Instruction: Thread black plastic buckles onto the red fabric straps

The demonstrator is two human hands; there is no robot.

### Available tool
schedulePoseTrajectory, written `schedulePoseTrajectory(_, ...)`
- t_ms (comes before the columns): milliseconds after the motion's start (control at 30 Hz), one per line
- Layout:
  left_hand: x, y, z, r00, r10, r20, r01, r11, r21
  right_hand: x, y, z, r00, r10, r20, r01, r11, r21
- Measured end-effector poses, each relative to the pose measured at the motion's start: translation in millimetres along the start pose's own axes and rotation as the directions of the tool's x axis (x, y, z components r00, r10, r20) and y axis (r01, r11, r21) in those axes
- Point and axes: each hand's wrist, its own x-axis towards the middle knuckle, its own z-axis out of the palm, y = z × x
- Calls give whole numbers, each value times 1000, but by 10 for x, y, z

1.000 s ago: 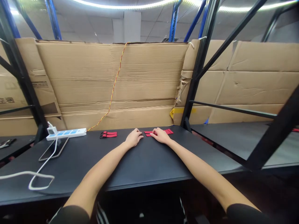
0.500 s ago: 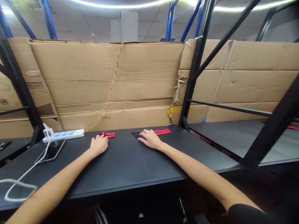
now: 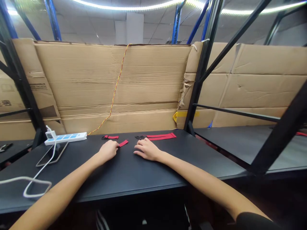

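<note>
My left hand (image 3: 108,150) is closed on a short red strap (image 3: 124,143), whose free end sticks out to the right of the fingers. Behind that hand, another short red strap (image 3: 111,137) with a black piece at its left end lies on the table. My right hand (image 3: 148,150) rests low over the table, fingers stretched and thumb apart, just in front of several small black buckles (image 3: 139,137). I see nothing in its fingers. Beyond it, longer red straps (image 3: 165,136) lie side by side, partly hidden by the hand.
A white power strip (image 3: 69,137) with a plugged-in charger and white cable (image 3: 35,182) lies at the left, next to a phone-like device (image 3: 52,155). Cardboard (image 3: 148,80) stands along the black table's (image 3: 129,172) back edge. Black rack posts (image 3: 195,92) rise at both sides.
My left hand has drawn one red strap toward me and to the right, away from the other. My right hand has pulled back from the buckles, slightly toward me and left.
</note>
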Motion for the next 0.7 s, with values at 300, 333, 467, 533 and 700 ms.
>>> schedulePoseTrajectory(300, -45, 505, -2, 959, 274, -68, -280, 895, -348, 49, -116, -21, 999, -46, 12, 41, 968, 247)
schedulePoseTrajectory(333, -51, 526, 9, 962, 264, -73, -271, 876, -398, 53, -115, -11, 998, -59, 22, 51, 962, 269)
schedulePoseTrajectory(467, -66, 564, 30, 967, 253, -32, -229, 810, -540, 49, -95, 37, 996, -93, -14, 93, 953, 288)
schedulePoseTrajectory(533, -71, 568, 27, 964, 264, -27, -233, 793, -563, 43, -97, 49, 993, -108, -49, 117, 952, 284)
schedulePoseTrajectory(700, -74, 549, 12, 971, 237, -33, -215, 807, -550, 35, -125, 23, 995, -85, -60, 100, 942, 319)
